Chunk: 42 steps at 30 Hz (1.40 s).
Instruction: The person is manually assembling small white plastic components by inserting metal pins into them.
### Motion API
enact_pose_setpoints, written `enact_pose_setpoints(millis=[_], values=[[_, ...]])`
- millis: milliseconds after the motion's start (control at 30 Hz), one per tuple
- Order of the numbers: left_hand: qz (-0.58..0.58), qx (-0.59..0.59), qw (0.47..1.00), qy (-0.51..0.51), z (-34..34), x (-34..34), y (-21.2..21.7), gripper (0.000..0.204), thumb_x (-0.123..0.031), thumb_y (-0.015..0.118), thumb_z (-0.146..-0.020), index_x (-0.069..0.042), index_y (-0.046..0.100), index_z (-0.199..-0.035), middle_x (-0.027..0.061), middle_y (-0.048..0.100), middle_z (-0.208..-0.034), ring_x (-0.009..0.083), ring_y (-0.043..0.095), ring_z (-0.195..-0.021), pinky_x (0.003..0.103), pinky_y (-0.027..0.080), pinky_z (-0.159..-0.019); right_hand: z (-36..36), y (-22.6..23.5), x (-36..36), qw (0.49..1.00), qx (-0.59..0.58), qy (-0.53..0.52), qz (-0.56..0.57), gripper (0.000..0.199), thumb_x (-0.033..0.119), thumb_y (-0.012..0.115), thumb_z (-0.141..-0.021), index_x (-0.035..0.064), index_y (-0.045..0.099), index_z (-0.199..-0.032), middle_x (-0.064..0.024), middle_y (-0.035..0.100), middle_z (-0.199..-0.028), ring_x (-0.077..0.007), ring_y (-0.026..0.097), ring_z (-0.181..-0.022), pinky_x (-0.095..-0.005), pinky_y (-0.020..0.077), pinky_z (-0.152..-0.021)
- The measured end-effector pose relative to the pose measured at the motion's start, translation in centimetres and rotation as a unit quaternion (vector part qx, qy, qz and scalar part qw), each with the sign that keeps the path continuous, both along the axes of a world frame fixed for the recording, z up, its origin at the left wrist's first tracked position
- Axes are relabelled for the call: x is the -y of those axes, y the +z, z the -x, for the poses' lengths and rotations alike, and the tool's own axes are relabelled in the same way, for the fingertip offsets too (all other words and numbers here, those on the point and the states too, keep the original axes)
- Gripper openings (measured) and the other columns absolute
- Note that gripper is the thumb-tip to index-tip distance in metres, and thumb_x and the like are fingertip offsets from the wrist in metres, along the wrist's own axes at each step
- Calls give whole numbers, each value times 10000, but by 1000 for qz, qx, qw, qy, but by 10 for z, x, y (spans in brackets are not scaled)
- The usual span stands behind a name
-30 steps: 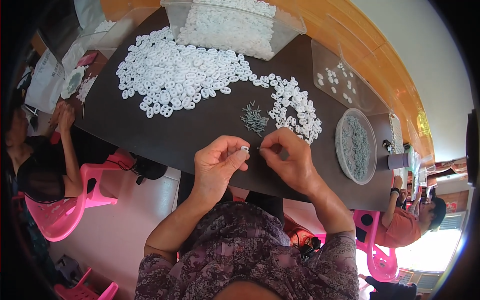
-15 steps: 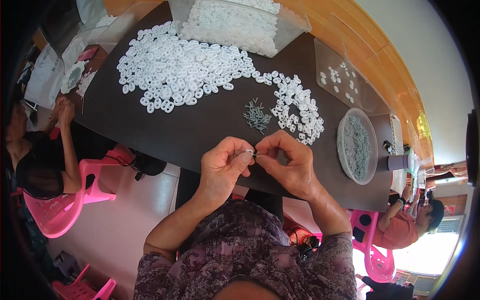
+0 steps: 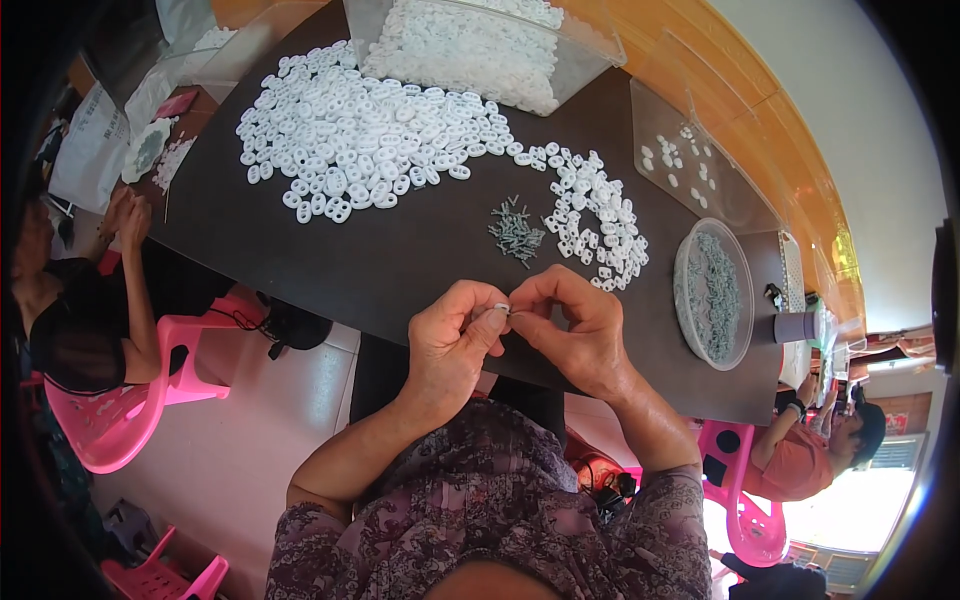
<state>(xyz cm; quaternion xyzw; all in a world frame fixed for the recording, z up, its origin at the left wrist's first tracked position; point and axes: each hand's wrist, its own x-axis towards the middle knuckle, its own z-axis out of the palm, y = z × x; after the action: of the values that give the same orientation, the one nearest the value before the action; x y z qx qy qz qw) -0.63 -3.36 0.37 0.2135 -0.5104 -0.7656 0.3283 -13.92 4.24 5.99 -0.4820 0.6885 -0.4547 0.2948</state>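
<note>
Between the thumb and forefinger of my left hand [image 3: 447, 342] is a small white plastic piece [image 3: 502, 307], mostly covered by the fingers. Against it, my right hand [image 3: 577, 325] is closed in a pinch, and its fingertips hide what they hold. Both hands meet just over the near part of the dark table [image 3: 400, 260]. Beyond them lies a small heap of grey-green pins [image 3: 516, 232]. A ring-shaped spread of white two-holed plastic pieces [image 3: 600, 215] sits to its right, and a large pile of white oval two-holed pieces [image 3: 370, 140] covers the far left.
A clear bin [image 3: 465, 50] full of white pieces stands at the back. On the right are a round tub [image 3: 738, 300] of grey-green pins, a clear tray [image 3: 680, 165] with scattered white pieces, and a grey cup [image 3: 795, 326]. People sit on pink chairs at left and right.
My fingertips have drawn slightly closer together around the white piece, and less of the dark bit between them shows. The things on the table keep their places.
</note>
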Motion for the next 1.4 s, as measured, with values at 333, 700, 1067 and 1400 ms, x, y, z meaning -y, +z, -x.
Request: enact_pose_setpoints(millis=[333, 700, 1067, 1400], values=[[-20, -43, 999, 25, -6, 1, 2, 147, -69, 583, -929, 37, 599, -1030, 56, 624, -900, 88, 578, -683, 203, 483, -636, -9, -8, 0, 996, 74, -32, 35, 151, -38, 677, -800, -4, 629, -940, -8, 599, -862, -58, 517, -762, -211, 425, -678], [168, 13, 980, 105, -3, -4, 2, 97, 48, 580, -884, 19, 625, -964, 63, 612, -800, 86, 585, -597, 205, 472, -524, -15, -13, 1, 996, 58, -48, 47, 139, -33, 661, -804, 6, 634, -935, 3, 589, -837, -49, 516, -754, -197, 407, -656], [156, 16, 985, 75, 3, -4, -2, 75, 42, 574, -892, 32, 625, -946, 67, 616, -819, 83, 580, -615, 207, 485, -532, -9, -12, -3, 998, 16, -64, 13, 122, 41, 675, -807, 22, 642, -923, 28, 610, -800, -30, 492, -696, -200, 412, -613], [44, -4, 998, 35, 7, 2, -5, 93, -4, 584, -906, 37, 625, -979, 64, 632, -851, 79, 583, -637, 198, 480, -565, 3, -16, -3, 997, -15, -51, 58, 122, 19, 671, -811, 4, 646, -930, -13, 615, -793, -66, 544, -718, -225, 452, -643]])
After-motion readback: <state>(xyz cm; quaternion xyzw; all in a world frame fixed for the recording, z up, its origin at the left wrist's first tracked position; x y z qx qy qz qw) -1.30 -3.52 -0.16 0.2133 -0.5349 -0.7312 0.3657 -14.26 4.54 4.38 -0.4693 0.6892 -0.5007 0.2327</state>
